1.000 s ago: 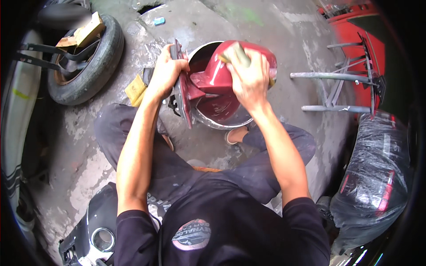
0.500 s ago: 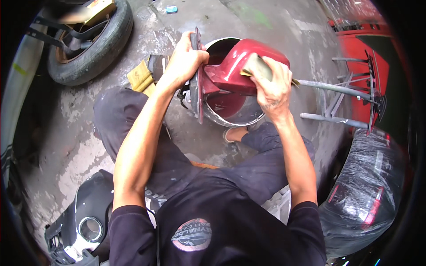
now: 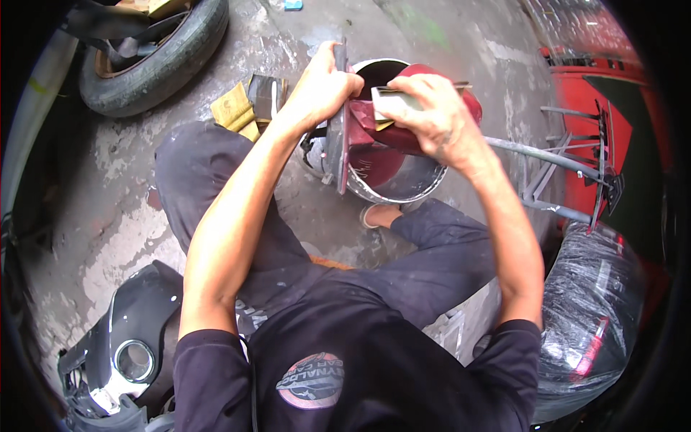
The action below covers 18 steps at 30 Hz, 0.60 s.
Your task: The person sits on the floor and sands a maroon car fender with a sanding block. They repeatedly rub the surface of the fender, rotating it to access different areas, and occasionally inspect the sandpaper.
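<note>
A red car side mirror [image 3: 362, 119] lies across the top of a round bucket [image 3: 392, 201] on the floor between my legs. My left hand [image 3: 324, 88] grips the mirror's upright dark mounting plate [image 3: 336, 133] near its top end. With its fingers curled, my right hand [image 3: 436, 122] presses a folded piece of sandpaper [image 3: 394, 105] onto the red housing, close to where it joins the base. That hand covers much of the housing. Inside the bucket, below the mirror, a dark red surface shows; I cannot tell whether it is a reflection.
Yellow sandpaper sheets [image 3: 234, 108] and a dark packet [image 3: 266, 97] lie left of the bucket. A tire [image 3: 162, 75] is at the far left, a black plastic car part [image 3: 144, 309] at the near left. Metal stand bars [image 3: 540, 153] and a plastic-wrapped part [image 3: 586, 317] are on the right.
My right hand has slid the sandpaper left along the housing toward the mounting plate. The left hand keeps its grip. The whole view has shifted slightly.
</note>
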{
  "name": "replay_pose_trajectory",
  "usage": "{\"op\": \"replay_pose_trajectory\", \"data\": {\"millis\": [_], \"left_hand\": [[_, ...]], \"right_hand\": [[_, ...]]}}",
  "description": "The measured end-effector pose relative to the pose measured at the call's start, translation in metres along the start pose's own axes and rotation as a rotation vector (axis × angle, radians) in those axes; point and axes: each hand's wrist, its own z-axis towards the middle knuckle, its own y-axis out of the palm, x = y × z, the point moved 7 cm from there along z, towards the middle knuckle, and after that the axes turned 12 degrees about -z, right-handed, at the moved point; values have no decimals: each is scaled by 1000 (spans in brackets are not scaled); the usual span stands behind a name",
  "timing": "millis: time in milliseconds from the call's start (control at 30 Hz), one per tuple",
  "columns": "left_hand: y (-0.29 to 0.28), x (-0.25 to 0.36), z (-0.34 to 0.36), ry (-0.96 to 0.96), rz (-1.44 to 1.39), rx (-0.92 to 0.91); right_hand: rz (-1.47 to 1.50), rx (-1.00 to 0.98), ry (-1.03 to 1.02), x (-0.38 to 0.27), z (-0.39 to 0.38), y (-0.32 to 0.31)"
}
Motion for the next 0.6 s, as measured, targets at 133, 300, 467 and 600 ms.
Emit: {"op": "replay_pose_trajectory", "data": {"millis": [133, 300, 467, 600], "left_hand": [[6, -4, -1, -51, -6, -13], [-2, -1, -1, 7, 20, 15], [6, -12, 4, -63, -16, -10], [0, -7, 6, -3, 24, 3]], "right_hand": [[-57, -36, 23, 48, -10, -13], [7, -104, -39, 5, 9, -1], [-53, -125, 21, 51, 0, -9], [-7, -133, -54, 9, 8, 1]]}}
